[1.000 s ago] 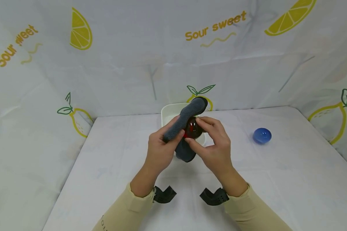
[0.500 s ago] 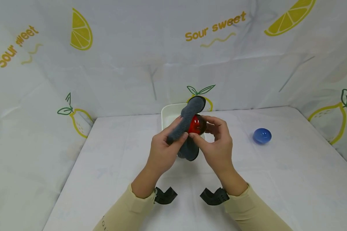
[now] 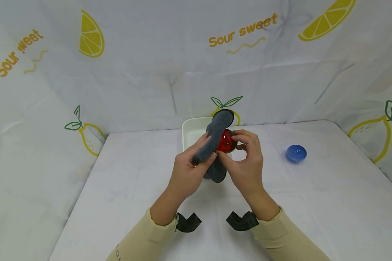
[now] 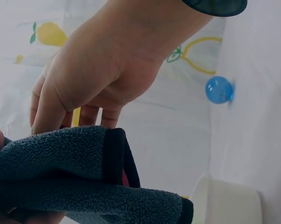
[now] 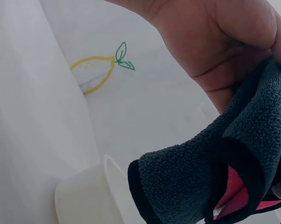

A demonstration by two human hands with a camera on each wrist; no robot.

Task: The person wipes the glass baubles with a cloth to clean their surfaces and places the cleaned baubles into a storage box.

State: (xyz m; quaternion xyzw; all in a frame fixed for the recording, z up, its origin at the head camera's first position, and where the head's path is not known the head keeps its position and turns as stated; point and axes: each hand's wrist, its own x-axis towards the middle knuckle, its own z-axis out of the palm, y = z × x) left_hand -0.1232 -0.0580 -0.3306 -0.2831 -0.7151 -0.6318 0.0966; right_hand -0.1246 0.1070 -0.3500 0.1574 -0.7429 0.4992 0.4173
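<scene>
Head view: the left hand [image 3: 189,170] grips a folded grey-blue cloth [image 3: 212,136], while the right hand [image 3: 247,161] pinches a red ball [image 3: 226,142] between thumb and fingers, against the cloth's right side. Both are held up off the table [image 3: 117,188], in front of a white tub [image 3: 189,130] that they partly hide. Off to the right, well apart, a blue ball [image 3: 296,153] rests on the table. Wiping the red ball seems under way; it is not yet set down. Whether the blue one is already wiped, I cannot tell.
</scene>
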